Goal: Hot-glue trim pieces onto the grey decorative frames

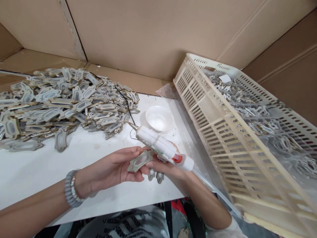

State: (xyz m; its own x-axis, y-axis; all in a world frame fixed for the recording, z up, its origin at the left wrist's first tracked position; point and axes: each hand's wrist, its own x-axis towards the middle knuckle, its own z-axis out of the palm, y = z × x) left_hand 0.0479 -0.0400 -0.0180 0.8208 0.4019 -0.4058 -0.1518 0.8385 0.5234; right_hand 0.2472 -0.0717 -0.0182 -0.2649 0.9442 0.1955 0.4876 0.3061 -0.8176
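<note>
Frame [140,161] in left hand [116,167], shirt [123,225] lettered

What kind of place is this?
Probably a small workshop bench: there's a big pile of matching grey frame-shaped pieces, a plastic crate of sorted metal bits, and cardboard walls around it.

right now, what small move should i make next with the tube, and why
Probably swing the nozzle of the white tube back over the grey piece: your left hand holds that piece tilted, while the tube, in your right hand, points away from it, towards the pile of pieces.
</note>
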